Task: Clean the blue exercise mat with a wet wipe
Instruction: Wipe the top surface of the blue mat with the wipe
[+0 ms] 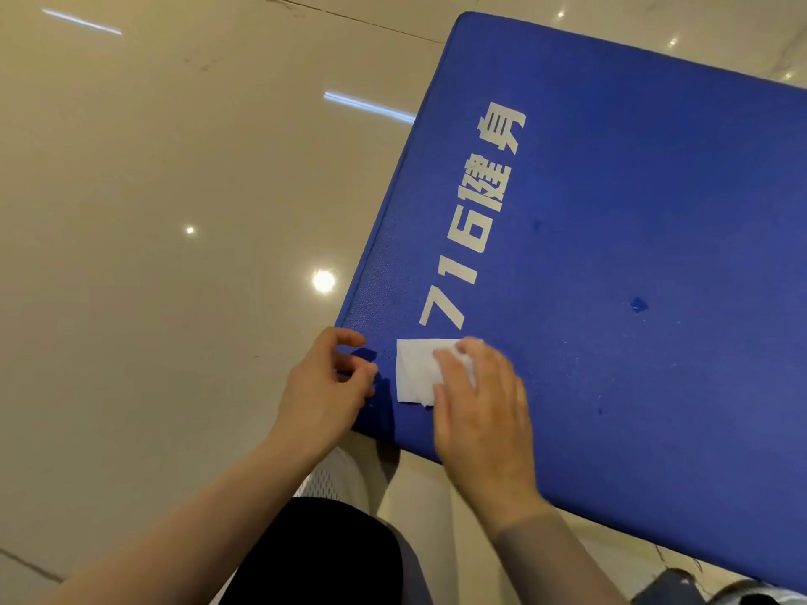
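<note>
Down at the near corner of the blue mat [633, 255] — about 7 o'clock from the white "716" lettering [463, 264] — is where I've got the wet wipe [415, 371] sitting flat on the surface. My right hand [480, 403] is laid over its right half, fingers fairly straight and pressing down rather than pinching it. My left hand [327, 386] is hanging at the mat's left edge, at 9 o'clock from the wipe, fingers loosely curled with nothing in them; can't really tell if it's touching the mat or just hovering over the edge.

Tips for doing this bit properly, as I see it: keep the palm flat so the whole wipe stays in contact — if you push with fingertips only, it bunches up and you're just dragging a wad around. I'd plant the left hand on the edge so the mat doesn't slide on that glossy tile floor [153, 255]. Then work in overlapping strokes from this corner out toward 1 o'clock, going along the lettering instead of scrubbing across it, since the print already looks a bit flaked. There's a dark spot [638, 304] at roughly 2 o'clock from the wipe that'll probably want extra passes. Most of the mat looks like it's yet to be covered, so refold the wipe once a side gets grubby.
</note>
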`<state>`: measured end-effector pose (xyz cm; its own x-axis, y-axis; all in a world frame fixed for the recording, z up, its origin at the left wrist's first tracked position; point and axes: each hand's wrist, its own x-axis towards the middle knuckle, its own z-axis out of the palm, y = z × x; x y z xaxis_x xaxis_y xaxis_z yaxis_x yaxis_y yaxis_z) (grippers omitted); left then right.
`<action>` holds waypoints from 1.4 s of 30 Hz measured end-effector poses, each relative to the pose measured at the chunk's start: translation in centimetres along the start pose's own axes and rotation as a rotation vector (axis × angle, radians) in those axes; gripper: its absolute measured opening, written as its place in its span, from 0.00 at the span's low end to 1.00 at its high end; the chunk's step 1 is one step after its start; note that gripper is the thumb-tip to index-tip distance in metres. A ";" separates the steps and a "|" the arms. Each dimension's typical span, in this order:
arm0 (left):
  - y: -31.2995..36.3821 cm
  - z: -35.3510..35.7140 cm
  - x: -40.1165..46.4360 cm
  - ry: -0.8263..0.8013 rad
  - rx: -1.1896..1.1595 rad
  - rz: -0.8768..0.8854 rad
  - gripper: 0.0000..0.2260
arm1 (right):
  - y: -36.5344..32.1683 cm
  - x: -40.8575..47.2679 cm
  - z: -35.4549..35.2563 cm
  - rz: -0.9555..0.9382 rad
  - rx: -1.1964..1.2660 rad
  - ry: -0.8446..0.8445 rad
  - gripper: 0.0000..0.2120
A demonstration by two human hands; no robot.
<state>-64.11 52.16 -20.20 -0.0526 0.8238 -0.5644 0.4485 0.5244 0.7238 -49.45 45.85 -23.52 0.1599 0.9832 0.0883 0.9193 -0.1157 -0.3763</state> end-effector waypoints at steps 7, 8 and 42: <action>-1.6 -1.2 -0.8 0.021 -0.042 -0.055 0.07 | -1.8 -0.8 2.7 0.145 -0.006 -0.098 0.20; -1.7 -1.3 -0.9 0.012 -0.036 -0.051 0.07 | -1.9 -0.3 2.8 0.160 0.026 -0.066 0.16; -3.1 -2.9 1.5 0.145 -0.021 -0.174 0.17 | -2.4 2.0 3.8 -0.179 0.293 -0.157 0.12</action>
<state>-68.19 52.40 -22.16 -0.2560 0.7423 -0.6192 0.4030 0.6642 0.6296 -52.75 48.61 -25.94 -0.0717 0.9965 0.0423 0.7819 0.0825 -0.6179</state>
